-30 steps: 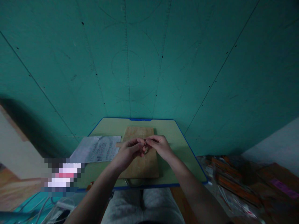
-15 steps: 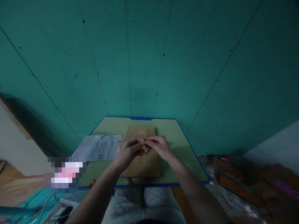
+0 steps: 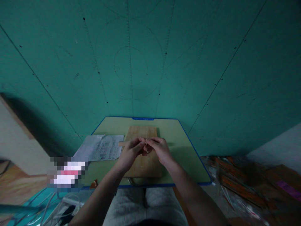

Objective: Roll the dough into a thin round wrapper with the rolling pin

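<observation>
In the head view, the left hand (image 3: 131, 150) and the right hand (image 3: 161, 147) meet over a wooden board (image 3: 144, 166), thumb and fingers of each pinched together on a small pale piece (image 3: 146, 143) — too small and too much covered to make out what it is. That piece sits between the two sets of fingertips, above the board. A light wooden strip (image 3: 121, 143) pokes out beyond the left hand, toward the printed sheets (image 3: 105, 149) lying on the table (image 3: 185, 157) to the left. A loop (image 3: 131, 181) shows at the board's near edge, and a small brown object (image 3: 94, 184) lies at the table's near edge, beside the left forearm. Beyond the table stands a green wall (image 3: 141, 34) with pencilled circles — and cardboard (image 3: 272, 182) lies to the right.
</observation>
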`<action>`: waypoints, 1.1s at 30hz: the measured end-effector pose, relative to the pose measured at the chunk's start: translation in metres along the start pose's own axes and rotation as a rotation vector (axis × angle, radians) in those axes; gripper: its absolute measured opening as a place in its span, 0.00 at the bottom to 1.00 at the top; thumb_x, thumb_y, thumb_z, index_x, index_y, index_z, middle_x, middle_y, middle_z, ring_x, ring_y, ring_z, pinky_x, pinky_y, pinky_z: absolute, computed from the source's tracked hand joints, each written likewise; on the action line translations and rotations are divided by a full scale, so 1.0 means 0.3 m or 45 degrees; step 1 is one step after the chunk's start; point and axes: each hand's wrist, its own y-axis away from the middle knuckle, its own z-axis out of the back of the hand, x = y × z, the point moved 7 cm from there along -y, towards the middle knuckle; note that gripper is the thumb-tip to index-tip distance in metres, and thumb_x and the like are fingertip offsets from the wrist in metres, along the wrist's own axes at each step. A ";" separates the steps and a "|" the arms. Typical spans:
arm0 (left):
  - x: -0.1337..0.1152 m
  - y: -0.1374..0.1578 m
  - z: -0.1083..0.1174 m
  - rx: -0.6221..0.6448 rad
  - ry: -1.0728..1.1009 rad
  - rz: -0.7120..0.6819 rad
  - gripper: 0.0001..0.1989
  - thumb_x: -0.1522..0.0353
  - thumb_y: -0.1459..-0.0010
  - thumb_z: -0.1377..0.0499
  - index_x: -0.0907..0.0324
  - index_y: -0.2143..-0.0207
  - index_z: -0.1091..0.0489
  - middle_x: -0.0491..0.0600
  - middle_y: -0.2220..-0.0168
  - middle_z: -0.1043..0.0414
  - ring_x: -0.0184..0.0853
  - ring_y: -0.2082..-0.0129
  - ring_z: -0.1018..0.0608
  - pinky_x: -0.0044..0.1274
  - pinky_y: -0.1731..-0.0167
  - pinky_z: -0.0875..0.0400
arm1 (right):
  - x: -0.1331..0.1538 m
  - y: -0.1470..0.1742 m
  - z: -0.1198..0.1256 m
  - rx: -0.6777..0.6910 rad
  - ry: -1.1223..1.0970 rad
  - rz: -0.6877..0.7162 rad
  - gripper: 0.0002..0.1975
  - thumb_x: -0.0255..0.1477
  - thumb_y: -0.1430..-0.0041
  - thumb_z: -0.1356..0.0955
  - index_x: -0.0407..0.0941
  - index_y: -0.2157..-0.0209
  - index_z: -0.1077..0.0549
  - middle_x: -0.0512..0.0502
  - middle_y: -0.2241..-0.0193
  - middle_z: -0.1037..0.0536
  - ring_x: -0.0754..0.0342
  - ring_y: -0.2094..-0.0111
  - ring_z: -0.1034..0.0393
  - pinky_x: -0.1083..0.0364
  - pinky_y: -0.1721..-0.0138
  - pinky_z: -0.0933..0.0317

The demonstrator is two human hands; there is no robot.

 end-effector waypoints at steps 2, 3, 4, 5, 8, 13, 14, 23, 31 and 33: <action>0.001 0.001 0.004 -0.023 -0.012 0.002 0.22 0.54 0.56 0.28 0.61 0.73 0.30 0.42 0.77 0.32 0.27 0.77 0.30 0.21 0.74 0.36 | -0.005 0.003 -0.007 -0.017 -0.034 -0.025 0.17 0.43 0.59 0.23 0.43 0.76 0.21 0.51 0.83 0.24 0.57 0.81 0.32 0.58 0.77 0.38; 0.002 0.002 0.006 -0.030 -0.020 0.004 0.22 0.54 0.56 0.28 0.61 0.73 0.30 0.43 0.77 0.32 0.27 0.77 0.30 0.21 0.74 0.36 | -0.007 0.004 -0.009 -0.028 -0.049 -0.037 0.17 0.43 0.60 0.23 0.43 0.76 0.21 0.51 0.83 0.24 0.57 0.82 0.32 0.58 0.78 0.38; 0.003 0.002 0.007 -0.031 -0.027 0.005 0.22 0.54 0.56 0.28 0.61 0.73 0.30 0.43 0.76 0.32 0.27 0.76 0.30 0.21 0.74 0.36 | -0.008 0.005 -0.010 -0.044 -0.060 -0.044 0.18 0.44 0.60 0.23 0.43 0.77 0.22 0.51 0.84 0.25 0.57 0.82 0.32 0.57 0.78 0.38; 0.004 0.002 0.007 -0.028 -0.032 0.004 0.22 0.54 0.56 0.28 0.61 0.73 0.29 0.43 0.76 0.32 0.27 0.76 0.30 0.21 0.74 0.36 | -0.008 0.005 -0.009 -0.063 -0.068 -0.049 0.18 0.44 0.61 0.23 0.43 0.78 0.22 0.51 0.84 0.25 0.57 0.82 0.32 0.58 0.78 0.38; 0.003 0.001 0.005 0.008 -0.047 -0.007 0.21 0.54 0.55 0.28 0.61 0.73 0.29 0.44 0.76 0.31 0.29 0.75 0.29 0.22 0.73 0.36 | -0.004 0.005 -0.004 -0.092 -0.075 -0.054 0.19 0.44 0.65 0.22 0.43 0.78 0.23 0.51 0.85 0.25 0.57 0.83 0.33 0.58 0.79 0.39; -0.001 -0.002 0.006 0.026 -0.104 -0.055 0.21 0.54 0.53 0.30 0.61 0.72 0.30 0.44 0.75 0.31 0.28 0.75 0.30 0.23 0.73 0.36 | -0.008 0.003 -0.012 -0.011 -0.110 -0.061 0.17 0.42 0.61 0.22 0.43 0.77 0.23 0.52 0.84 0.25 0.58 0.82 0.34 0.58 0.79 0.39; -0.001 -0.002 0.005 0.025 -0.107 -0.060 0.21 0.53 0.53 0.30 0.61 0.72 0.30 0.44 0.75 0.31 0.28 0.75 0.30 0.22 0.73 0.36 | -0.012 0.004 -0.016 0.006 -0.145 -0.073 0.17 0.42 0.60 0.22 0.43 0.77 0.23 0.52 0.84 0.26 0.58 0.82 0.34 0.58 0.79 0.39; 0.030 0.003 0.012 0.027 0.038 0.024 0.22 0.54 0.57 0.27 0.61 0.71 0.29 0.44 0.74 0.31 0.29 0.73 0.29 0.21 0.73 0.35 | -0.026 0.022 -0.066 0.254 -0.448 -0.166 0.18 0.42 0.59 0.20 0.44 0.76 0.25 0.54 0.83 0.27 0.59 0.80 0.34 0.59 0.77 0.37; 0.022 0.007 0.004 0.077 0.166 0.074 0.19 0.60 0.56 0.26 0.62 0.70 0.27 0.45 0.75 0.30 0.29 0.73 0.28 0.21 0.73 0.35 | -0.019 0.031 -0.053 0.233 -0.444 -0.163 0.16 0.37 0.59 0.20 0.44 0.72 0.23 0.53 0.80 0.24 0.58 0.78 0.31 0.58 0.76 0.36; 0.023 0.009 0.006 0.057 0.188 0.081 0.18 0.61 0.56 0.26 0.62 0.70 0.27 0.45 0.75 0.30 0.28 0.74 0.29 0.21 0.73 0.35 | -0.023 0.029 -0.051 0.210 -0.440 -0.159 0.17 0.37 0.60 0.19 0.44 0.71 0.23 0.53 0.80 0.24 0.58 0.77 0.30 0.58 0.75 0.35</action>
